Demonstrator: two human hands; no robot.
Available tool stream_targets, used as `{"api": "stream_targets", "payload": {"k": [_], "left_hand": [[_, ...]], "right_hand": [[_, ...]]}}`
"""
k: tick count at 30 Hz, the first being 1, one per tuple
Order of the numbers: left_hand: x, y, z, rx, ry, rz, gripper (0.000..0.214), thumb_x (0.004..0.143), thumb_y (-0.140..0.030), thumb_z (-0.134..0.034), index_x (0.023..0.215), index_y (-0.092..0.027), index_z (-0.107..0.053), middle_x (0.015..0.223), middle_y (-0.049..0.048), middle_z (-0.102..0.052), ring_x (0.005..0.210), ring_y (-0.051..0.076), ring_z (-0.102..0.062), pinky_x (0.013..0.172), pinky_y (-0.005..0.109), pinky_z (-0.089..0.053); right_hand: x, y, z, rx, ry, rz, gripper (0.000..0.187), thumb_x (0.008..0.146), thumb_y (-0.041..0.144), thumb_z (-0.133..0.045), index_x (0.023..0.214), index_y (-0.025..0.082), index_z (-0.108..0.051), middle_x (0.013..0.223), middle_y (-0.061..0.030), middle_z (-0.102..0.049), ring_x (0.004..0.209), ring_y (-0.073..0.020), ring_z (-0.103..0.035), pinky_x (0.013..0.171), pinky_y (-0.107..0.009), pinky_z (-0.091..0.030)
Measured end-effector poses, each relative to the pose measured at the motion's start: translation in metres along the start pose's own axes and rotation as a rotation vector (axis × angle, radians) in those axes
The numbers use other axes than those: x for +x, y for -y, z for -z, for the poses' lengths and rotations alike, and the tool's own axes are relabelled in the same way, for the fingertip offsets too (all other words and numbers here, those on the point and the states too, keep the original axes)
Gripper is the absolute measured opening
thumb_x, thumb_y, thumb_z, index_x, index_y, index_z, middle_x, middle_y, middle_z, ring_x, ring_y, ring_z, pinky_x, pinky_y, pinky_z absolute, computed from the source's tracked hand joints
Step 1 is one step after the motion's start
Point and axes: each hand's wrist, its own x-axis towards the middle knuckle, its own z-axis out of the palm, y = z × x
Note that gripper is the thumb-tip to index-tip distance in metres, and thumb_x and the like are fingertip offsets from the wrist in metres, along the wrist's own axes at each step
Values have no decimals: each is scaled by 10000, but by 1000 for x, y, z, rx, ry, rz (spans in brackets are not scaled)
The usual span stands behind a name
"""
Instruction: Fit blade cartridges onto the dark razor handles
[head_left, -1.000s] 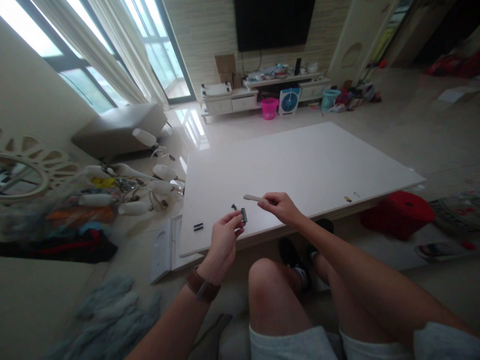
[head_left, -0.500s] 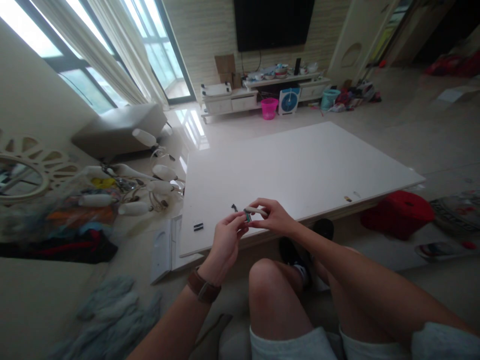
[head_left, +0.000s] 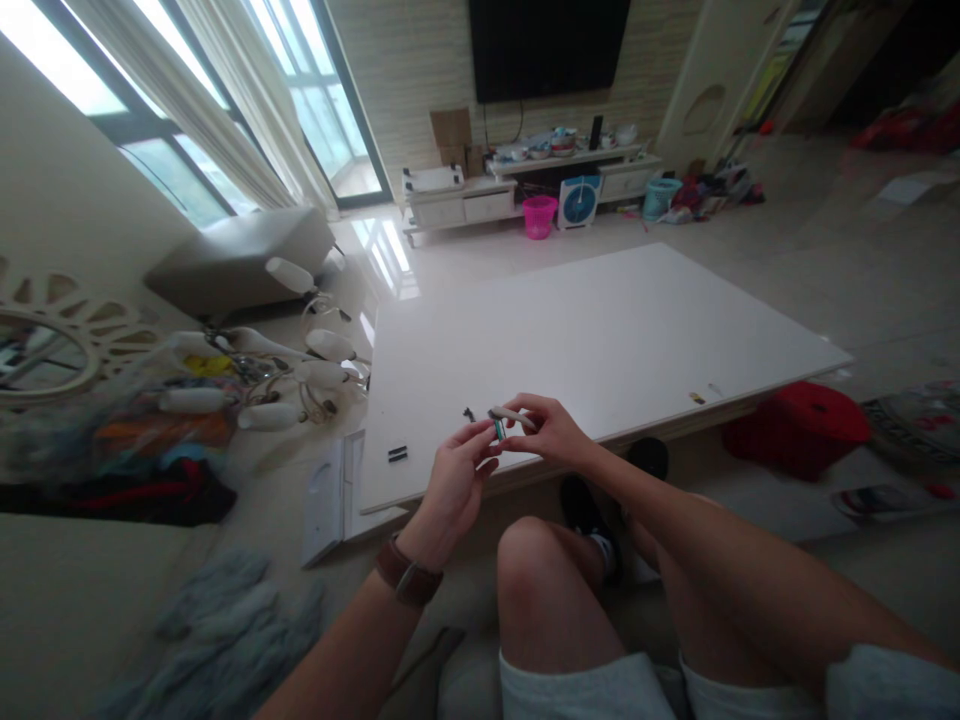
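Observation:
My left hand [head_left: 454, 482] pinches a small green and black part [head_left: 499, 429] between thumb and forefinger, just above the near edge of a large white board [head_left: 600, 330]. My right hand [head_left: 551, 434] grips a short pale stick-like piece [head_left: 510, 414], its end meeting the small part. Both hands touch at the fingertips. A tiny dark bit [head_left: 469, 413] and a small black part [head_left: 397, 454] lie on the board to the left of my hands.
A chandelier with white glass shades [head_left: 300, 370] lies on the floor left of the board. A red box [head_left: 799, 420] sits under the board's right corner. My knees and black shoes [head_left: 581, 505] are below. A TV stand [head_left: 525, 185], pink basket [head_left: 538, 215] and fan stand far back.
My right hand has brought the pale stick leftward and down to the small part in my left hand; the hands, apart a second ago, now meet.

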Motion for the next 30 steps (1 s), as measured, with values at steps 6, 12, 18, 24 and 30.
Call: {"api": "stream_targets", "payload": {"k": [6,12,18,24,30], "left_hand": [[-1,1,0,16,17,0,321,577,-258,-890,833,-163,-721,818,23,-692,685,100,-602,617,217,-412],[-1,2,1,28,39,1,321,608,-268,-880,863,-159,-719,845,28,-691,692,94,-593,622,214,-403],[-2,3,1,40,51,1,337,610,-287,-883,872,-164,-711,815,15,-680,678,94,-582,616,220,-407],[-3,3,0,10,113,63,346,630,-344,-877,868,-133,-742,842,37,-692,668,92,-570,609,222,-416],[-3,3,0,15,114,51,291,659,-320,-845,860,-127,-759,846,40,-691,668,89,-550,598,222,-407]], "right_hand": [[0,-3,1,-49,-13,-1,392,664,376,-869,953,167,-706,785,24,-594,547,-61,-359,480,-225,-266],[0,-5,1,-50,-26,-7,394,653,397,-874,923,168,-703,778,25,-592,543,-62,-350,479,-228,-259],[0,-4,0,-26,-35,-15,375,634,369,-886,888,166,-698,739,35,-578,538,-61,-347,479,-224,-252],[1,-6,-1,8,-17,-14,370,649,388,-879,881,165,-695,730,27,-611,551,-71,-383,491,-219,-285],[1,-4,-1,-20,-11,1,344,661,370,-871,868,162,-692,737,20,-627,547,-68,-384,488,-218,-275]]}}
